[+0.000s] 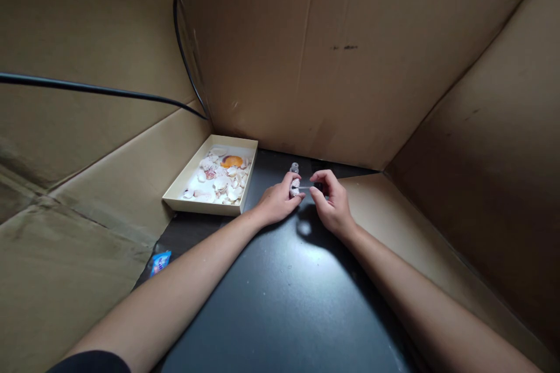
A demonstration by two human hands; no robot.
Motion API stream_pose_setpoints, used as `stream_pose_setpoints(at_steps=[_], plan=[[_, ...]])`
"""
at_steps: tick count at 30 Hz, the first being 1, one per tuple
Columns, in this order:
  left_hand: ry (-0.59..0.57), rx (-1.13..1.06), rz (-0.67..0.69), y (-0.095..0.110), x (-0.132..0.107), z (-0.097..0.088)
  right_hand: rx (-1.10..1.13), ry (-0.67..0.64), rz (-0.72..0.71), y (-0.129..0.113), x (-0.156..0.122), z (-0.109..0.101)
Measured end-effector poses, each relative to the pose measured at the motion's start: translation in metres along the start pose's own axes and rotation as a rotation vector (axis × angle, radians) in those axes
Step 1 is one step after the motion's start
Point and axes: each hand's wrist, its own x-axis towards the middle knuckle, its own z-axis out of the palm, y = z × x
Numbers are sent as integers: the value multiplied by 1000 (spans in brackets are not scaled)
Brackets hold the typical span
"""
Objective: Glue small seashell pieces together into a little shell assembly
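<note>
Cardboard walls (359, 70) enclose a black tabletop (284, 303). Tray (175, 195) of shells (221, 180) sits far left. Left hand (277, 201) pinches a small shell (295, 185) by the open bottle (294, 168); right hand (332, 204), fingers curled, grips a thin brush (308, 187) touching it.

I'm sitting at a makeshift craft station, not a proper lab: cardboard walls (350, 70) are boxing in a black tabletop (284, 303), a black cable (87, 88) is hanging across, and a tray of seashells (214, 178) is waiting beside me.
</note>
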Motion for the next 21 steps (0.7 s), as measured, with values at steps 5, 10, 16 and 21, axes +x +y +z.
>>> stream_pose_setpoints(at_steps=[5, 10, 16, 21], plan=[[11, 4, 4, -1, 0, 1, -31, 22, 9, -1, 0, 0], [7, 10, 10, -1, 0, 1, -17, 2, -5, -1, 0, 1], [6, 13, 9, -1, 0, 0, -17, 11, 2, 0, 0, 1], [6, 18, 7, -1, 0, 0, -35, 16, 12, 0, 0, 0]])
